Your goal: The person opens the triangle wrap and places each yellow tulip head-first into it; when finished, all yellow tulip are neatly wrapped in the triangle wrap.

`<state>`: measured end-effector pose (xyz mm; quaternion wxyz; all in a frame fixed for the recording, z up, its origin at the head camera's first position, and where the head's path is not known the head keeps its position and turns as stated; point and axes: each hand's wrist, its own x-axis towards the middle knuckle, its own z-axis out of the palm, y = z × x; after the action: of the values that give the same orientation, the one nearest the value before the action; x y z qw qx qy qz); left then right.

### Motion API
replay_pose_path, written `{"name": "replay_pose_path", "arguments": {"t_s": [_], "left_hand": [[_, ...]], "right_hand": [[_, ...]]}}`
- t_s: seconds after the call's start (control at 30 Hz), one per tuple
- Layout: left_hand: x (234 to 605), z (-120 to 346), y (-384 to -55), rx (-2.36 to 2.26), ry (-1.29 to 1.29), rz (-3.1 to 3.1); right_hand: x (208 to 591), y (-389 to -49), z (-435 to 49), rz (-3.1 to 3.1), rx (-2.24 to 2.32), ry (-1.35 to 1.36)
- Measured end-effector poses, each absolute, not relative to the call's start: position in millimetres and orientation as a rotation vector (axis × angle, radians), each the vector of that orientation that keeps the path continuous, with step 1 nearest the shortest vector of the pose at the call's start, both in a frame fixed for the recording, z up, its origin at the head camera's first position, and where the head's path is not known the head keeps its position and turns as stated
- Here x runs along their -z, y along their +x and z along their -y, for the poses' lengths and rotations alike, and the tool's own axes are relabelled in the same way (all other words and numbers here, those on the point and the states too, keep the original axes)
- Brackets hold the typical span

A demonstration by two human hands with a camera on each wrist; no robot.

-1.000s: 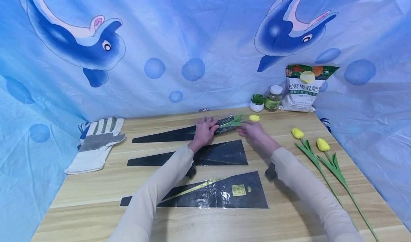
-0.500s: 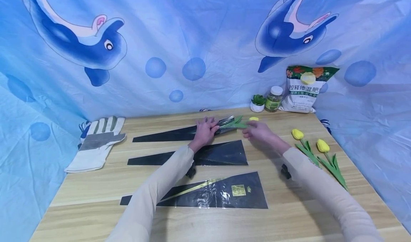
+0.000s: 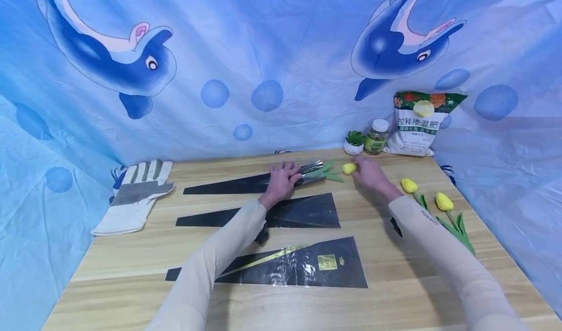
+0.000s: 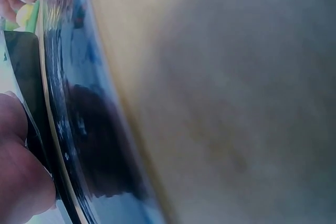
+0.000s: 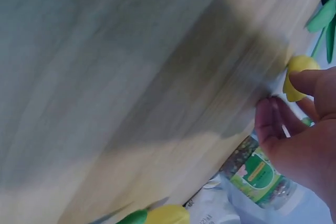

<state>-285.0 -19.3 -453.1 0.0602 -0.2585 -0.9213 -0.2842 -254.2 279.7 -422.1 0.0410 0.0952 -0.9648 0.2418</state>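
The farthest of three black flower sleeves [image 3: 228, 184] holds the stem of a yellow tulip [image 3: 349, 168]; its green leaves and bloom stick out at the wide right end. My left hand [image 3: 280, 181] rests on this sleeve near its mouth, fingers spread over it, pressing it to the table. In the left wrist view the thumb [image 4: 23, 177] lies by the sleeve's edge. At the bloom, my right hand [image 3: 370, 174] pinches the yellow head; the right wrist view has the thumb on the bloom [image 5: 299, 77] and other fingers curled beside it. The stem inside the sleeve is hidden.
Two more black sleeves lie nearer, a plain one [image 3: 303, 211] and one with gold print [image 3: 303, 262]. Two yellow tulips [image 3: 444, 202] lie at right. A white glove [image 3: 133, 199] is at left. Behind stand a potted plant [image 3: 354, 142], a jar [image 3: 376, 137] and a fertilizer bag [image 3: 412, 124].
My right hand has shifted right from the stem and leaves to the tulip's bloom, and its sleeve moved right over the loose tulips. The left hand has stayed on the sleeve.
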Motion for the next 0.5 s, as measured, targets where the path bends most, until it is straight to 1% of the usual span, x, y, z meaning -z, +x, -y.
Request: {"name": "replay_pose_path", "arguments": {"t_s": [0.27, 0.5], "left_hand": [[453.0, 18.1, -283.5, 0.888, -0.803, 2.776], [453.4, 19.3, -284.3, 0.870, -0.803, 2.757]], "right_hand": [[425.5, -258.8, -275.8, 2.921, -0.873, 0.324], [422.0, -256.2, -263.1, 2.846, -0.992, 0.424]]}}
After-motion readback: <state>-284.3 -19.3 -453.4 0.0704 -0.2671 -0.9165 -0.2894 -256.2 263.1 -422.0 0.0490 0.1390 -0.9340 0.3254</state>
